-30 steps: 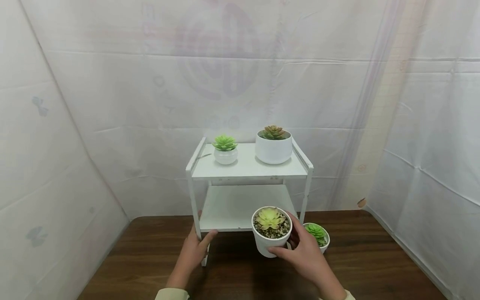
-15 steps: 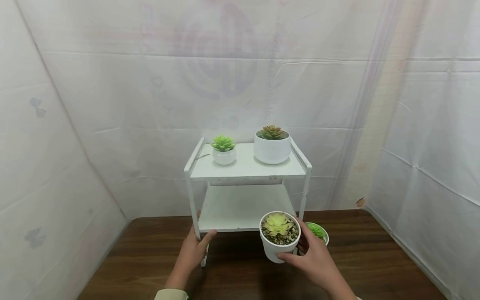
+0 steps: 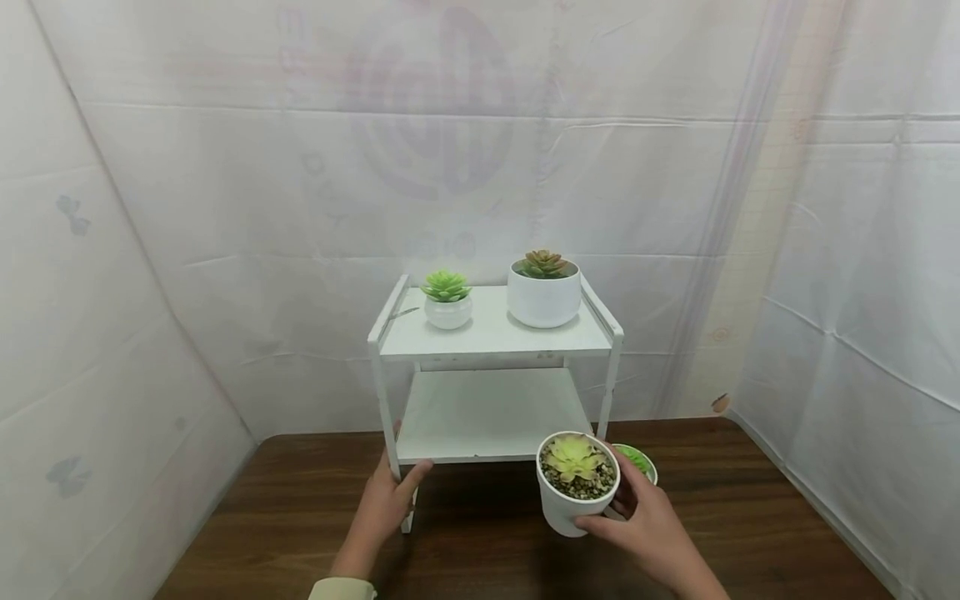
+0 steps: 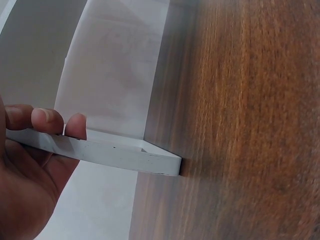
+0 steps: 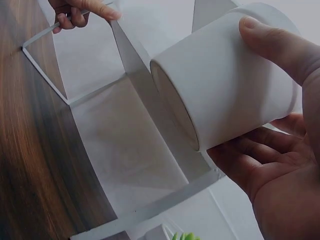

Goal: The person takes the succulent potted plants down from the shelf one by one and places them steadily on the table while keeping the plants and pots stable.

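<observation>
My right hand (image 3: 647, 525) grips a white pot with a pale yellow-green succulent (image 3: 576, 458) in pebbles, held in the air in front of the shelf's right side. In the right wrist view the white pot (image 5: 225, 75) is tilted, thumb on one side and fingers on the other. With my left hand (image 3: 384, 500) I hold the front left leg of the white two-tier shelf (image 3: 480, 417). The left wrist view shows fingers curled round that leg (image 4: 110, 154). On the top tier stand a small green succulent (image 3: 447, 300) and a larger white pot with a reddish-green succulent (image 3: 544, 292).
Another potted green succulent (image 3: 637, 460) stands on the dark wooden table (image 3: 277, 508), right of the shelf and partly hidden by my right hand. White cloth walls (image 3: 247, 208) enclose the back and sides.
The pot in my right hand has moved to the right and slightly down, nearer to me. My left hand keeps its hold on the shelf leg.
</observation>
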A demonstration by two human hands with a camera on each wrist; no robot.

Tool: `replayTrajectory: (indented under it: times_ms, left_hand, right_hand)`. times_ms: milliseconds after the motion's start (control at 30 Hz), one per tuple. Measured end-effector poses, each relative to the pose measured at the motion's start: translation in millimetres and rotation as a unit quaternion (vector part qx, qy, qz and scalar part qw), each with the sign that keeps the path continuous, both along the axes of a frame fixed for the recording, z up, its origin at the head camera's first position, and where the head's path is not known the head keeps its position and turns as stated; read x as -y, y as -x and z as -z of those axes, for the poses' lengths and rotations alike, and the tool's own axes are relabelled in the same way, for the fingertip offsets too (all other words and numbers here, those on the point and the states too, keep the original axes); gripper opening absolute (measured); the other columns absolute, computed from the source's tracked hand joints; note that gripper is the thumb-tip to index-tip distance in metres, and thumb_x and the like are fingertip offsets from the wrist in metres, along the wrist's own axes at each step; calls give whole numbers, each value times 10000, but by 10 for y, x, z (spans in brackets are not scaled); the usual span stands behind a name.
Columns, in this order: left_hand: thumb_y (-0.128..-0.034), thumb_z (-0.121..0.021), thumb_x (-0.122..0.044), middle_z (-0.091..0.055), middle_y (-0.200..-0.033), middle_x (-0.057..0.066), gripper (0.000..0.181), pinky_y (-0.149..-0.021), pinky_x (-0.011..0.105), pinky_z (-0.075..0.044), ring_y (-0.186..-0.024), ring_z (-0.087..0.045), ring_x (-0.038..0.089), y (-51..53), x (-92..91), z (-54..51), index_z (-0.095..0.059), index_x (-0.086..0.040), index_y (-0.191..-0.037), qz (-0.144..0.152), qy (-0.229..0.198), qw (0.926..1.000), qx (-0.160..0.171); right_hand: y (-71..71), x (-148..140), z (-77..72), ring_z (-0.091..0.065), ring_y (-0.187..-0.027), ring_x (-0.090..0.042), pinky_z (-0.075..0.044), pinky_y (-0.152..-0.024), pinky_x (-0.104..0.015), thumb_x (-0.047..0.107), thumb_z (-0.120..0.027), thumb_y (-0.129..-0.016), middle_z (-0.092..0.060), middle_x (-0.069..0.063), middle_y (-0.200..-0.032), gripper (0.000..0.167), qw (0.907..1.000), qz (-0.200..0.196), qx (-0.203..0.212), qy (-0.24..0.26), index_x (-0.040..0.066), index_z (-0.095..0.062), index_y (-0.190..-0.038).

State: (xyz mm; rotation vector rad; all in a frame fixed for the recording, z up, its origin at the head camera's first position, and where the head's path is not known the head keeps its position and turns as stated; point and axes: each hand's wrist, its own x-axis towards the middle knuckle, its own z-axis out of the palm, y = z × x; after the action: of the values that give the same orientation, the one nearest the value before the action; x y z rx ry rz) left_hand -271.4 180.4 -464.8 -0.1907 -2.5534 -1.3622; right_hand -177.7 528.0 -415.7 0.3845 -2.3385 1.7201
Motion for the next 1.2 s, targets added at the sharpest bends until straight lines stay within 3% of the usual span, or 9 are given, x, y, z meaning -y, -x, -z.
replayTrajectory:
  times_ms: [233, 433, 667, 833, 1200]
  left_hand:
    - [-910, -599, -522, -436, -1470, 232, 888, -641, 308, -488, -839, -608, 222, 5, 0, 10, -103, -196, -1572, 30, -82, 10000, -7]
    - [-909, -604, -518, -442, -1464, 232, 887, -621, 298, -486, -834, -613, 233, 8, -6, 18, -104, -205, -1572, 58, -170, 9998, 18]
    - [-899, -600, -541, -558, -1321, 254, 878, -569, 297, -482, -752, -616, 241, 1, -16, 4, -118, -237, -1567, 77, -326, 9993, 185]
    - [-896, -593, -549, -544, -1345, 253, 870, -574, 293, -484, -787, -629, 248, -4, -18, 2, -133, -235, -1564, 62, -275, 9994, 178]
    - [-920, -594, -504, -522, -1371, 262, 841, -586, 296, -494, -834, -636, 259, -11, -4, 4, -139, -212, -1564, 100, -238, 9996, 74]
  right_hand:
    - [-31, -74, 32, -597, -1085, -8, -515, -874, -167, 153, -856, -729, -491, -174, -1366, 856, 9999, 6, -136, -86, 124, -393, -1448]
    - [-41, -139, 70, -601, -1075, -10, -527, -859, -184, 132, -856, -723, -485, -140, -1367, 858, 9999, 49, 118, -18, 139, -394, -1445]
    - [-32, -222, 113, -599, -1075, -11, -534, -855, -197, 118, -847, -731, -475, -161, -1377, 859, 9998, 30, 181, -47, 114, -380, -1452]
    - [-40, -279, 140, -583, -1092, 3, -526, -859, -186, 127, -834, -751, -464, -161, -1402, 847, 9997, 47, 229, -103, 148, -373, -1461]
    - [-62, -371, 239, -565, -1072, 44, -498, -869, -143, 129, -839, -744, -467, -194, -1411, 871, 9982, 379, 422, -188, 90, -355, -1467]
